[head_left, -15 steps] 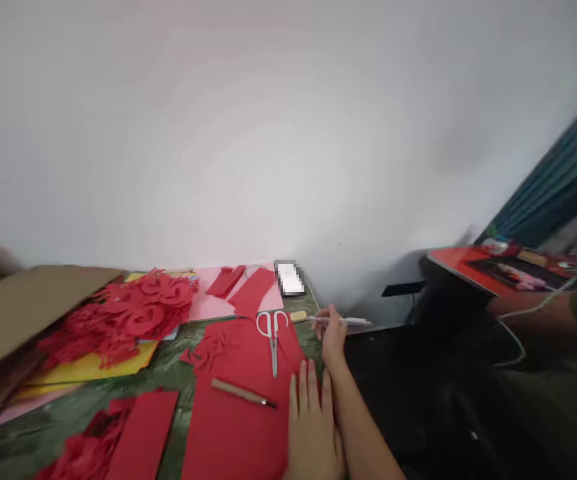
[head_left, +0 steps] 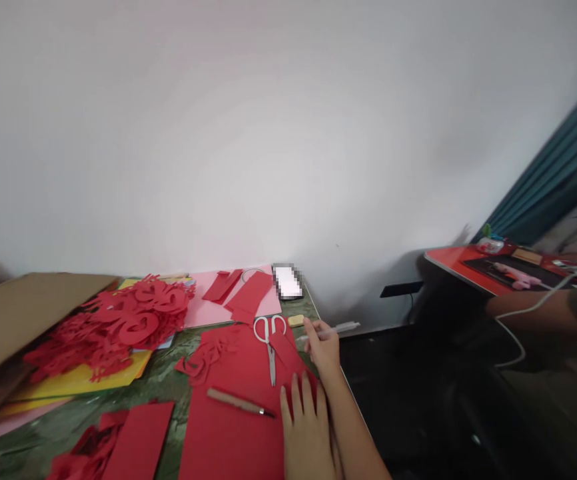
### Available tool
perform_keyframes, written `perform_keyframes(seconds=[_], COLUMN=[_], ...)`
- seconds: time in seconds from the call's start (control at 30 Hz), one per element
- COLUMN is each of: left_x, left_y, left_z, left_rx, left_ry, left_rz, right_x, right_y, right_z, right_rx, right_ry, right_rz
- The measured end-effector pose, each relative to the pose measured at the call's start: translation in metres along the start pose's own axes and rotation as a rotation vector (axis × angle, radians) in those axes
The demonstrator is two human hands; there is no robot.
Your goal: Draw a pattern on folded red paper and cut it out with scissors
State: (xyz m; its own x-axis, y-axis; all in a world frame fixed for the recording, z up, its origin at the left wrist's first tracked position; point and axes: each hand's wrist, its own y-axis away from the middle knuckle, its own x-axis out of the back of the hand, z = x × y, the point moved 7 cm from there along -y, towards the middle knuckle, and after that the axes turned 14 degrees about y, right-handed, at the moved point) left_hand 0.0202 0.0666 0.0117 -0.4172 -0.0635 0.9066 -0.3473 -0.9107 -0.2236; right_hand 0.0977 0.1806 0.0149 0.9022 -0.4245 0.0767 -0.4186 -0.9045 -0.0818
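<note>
Left hand [head_left: 306,437] flat on red paper sheet [head_left: 231,433], fingers [head_left: 297,395] spread. Right hand [head_left: 323,347] pinching white pen [head_left: 333,329]; pen type uncertain, blurred. White-handled scissors [head_left: 270,347] on sheet, far-left of right hand, blades pointing near, long axis near-far; right hand nearer. Wood-handled craft knife [head_left: 238,402] left of left hand. Cut red paper pile [head_left: 133,313] well left.

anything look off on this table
One thing: a brown cardboard sheet at the left end seems tilted rather than lying flat, its edge meeting the heap of red paper cutouts.
</note>
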Motion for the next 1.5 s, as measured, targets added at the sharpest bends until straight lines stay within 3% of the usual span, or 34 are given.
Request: perform_keyframes(seconds=[0.27, 0.5, 0.77, 0.87, 1.03, 1.23, 1.5], left_x=[0.008, 0.003, -0.002, 0.000, -0.004, 0.000, -0.004], left_y=[-0.003, -0.001, 0.002, 0.001, 0.002, 0.002, 0.001], left_z=[0.003, -0.001, -0.002, -0.004, -0.005, -0.001, -0.002], left_rx=[-0.050, -0.029, 0.072, 0.117, 0.060, 0.152, 0.101], left_ry=[0.051, 0.051, 0.167, 0.193, 0.210, 0.163, 0.170], left_rz=[-0.033, 0.016, -0.132, -0.123, -0.141, -0.060, -0.121], right_x=[-0.005, -0.006, -0.018, -0.018, -0.017, -0.019, -0.019], right_y=[-0.011, -0.015, -0.012, -0.013, -0.017, -0.016, -0.018], right_z=[0.001, 0.000, 0.003, 0.004, 0.008, 0.009, 0.015], right_rx=[0.029, 0.038, 0.079, 0.093, 0.107, 0.106, 0.093], right_ry=[0.035, 0.076, 0.141, 0.165, 0.192, 0.195, 0.196], right_rz=[-0.026, -0.046, -0.169, -0.160, -0.143, -0.168, -0.179])
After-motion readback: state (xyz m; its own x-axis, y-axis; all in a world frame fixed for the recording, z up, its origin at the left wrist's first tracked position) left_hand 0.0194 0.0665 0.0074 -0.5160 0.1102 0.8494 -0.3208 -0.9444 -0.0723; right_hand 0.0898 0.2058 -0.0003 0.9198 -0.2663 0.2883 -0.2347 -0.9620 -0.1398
